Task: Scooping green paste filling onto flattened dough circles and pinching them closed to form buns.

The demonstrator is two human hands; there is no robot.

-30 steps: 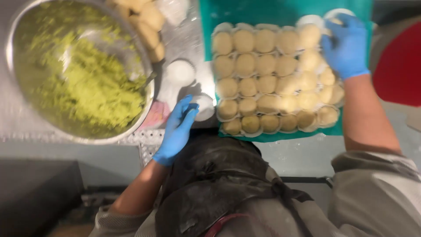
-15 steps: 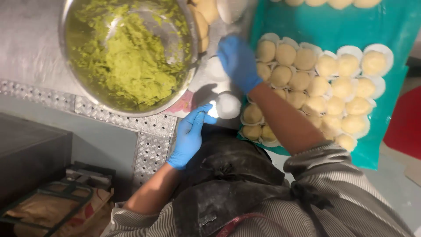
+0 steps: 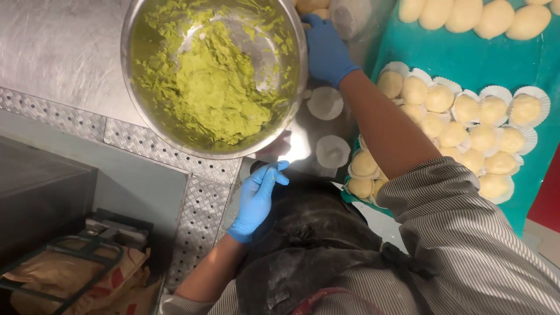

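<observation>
Now the right hand (image 3: 325, 49), in a blue glove, has left the paper cups and reaches past the steel bowl (image 3: 146, 99) to the dough balls (image 3: 312, 7) behind its rim; whether its grip is closed on one I cannot tell. The left hand (image 3: 258, 198) has let go of the cup and rests open-fingered at the bench (image 3: 64, 52) edge below the bowl. The bowl holds green paste (image 3: 216, 93). Two empty paper cups (image 3: 325, 102) lie just right of it. Further right, a teal tray (image 3: 466, 64) carries filled cups in rows. Left of the bowl the steel bench is bare; below its patterned edge stands a dark crate.
</observation>
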